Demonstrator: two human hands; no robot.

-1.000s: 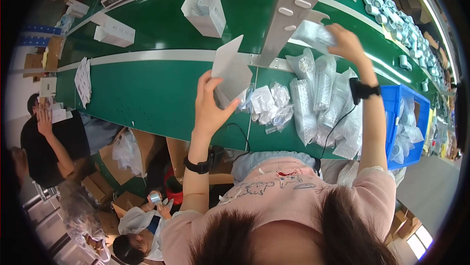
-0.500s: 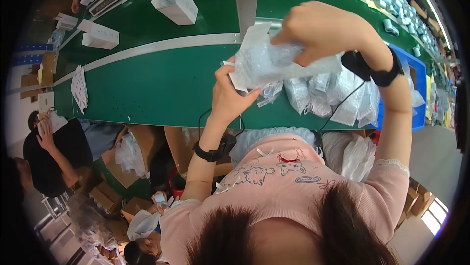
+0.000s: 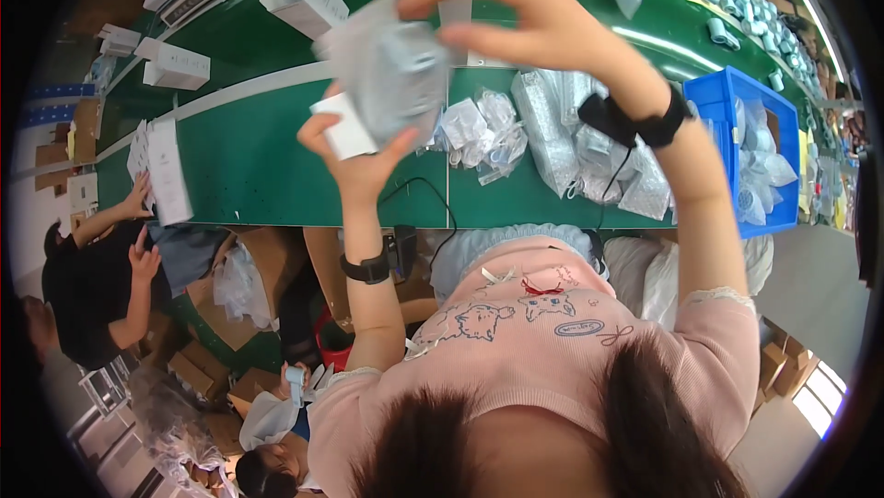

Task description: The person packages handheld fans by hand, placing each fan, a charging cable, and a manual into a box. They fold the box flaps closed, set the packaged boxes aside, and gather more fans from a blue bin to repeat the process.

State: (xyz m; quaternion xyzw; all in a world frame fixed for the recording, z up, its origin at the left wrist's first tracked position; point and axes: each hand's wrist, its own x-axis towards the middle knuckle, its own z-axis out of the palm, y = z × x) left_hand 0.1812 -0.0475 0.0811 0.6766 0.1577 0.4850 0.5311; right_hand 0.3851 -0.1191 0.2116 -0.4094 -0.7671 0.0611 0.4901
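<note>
My left hand (image 3: 354,153) is closed around the lower part of a small white carton (image 3: 345,130), held tilted above the green table. A clear plastic package (image 3: 401,70) with something grey-blue inside shows at the carton's open side; motion blurs it. My right hand (image 3: 520,15) arches over the package's top, with thumb and forefinger at its upper edge. Just right of the carton lie several small clear bags (image 3: 483,130) with white parts. Beyond them are several bubble-wrap packages (image 3: 548,130), partly under my right forearm.
A blue bin (image 3: 769,213) with bagged parts stands at the right. White cartons (image 3: 308,1) stand on the far green surface, before many grey-blue parts (image 3: 727,1) at the far right. At the left, a co-worker's hand (image 3: 138,199) is by a tall white carton (image 3: 168,171).
Both my hands have moved left with the carton and package, which now tilt differently. Small bags on the table have come into view. A tall white carton now stands by the co-worker.
</note>
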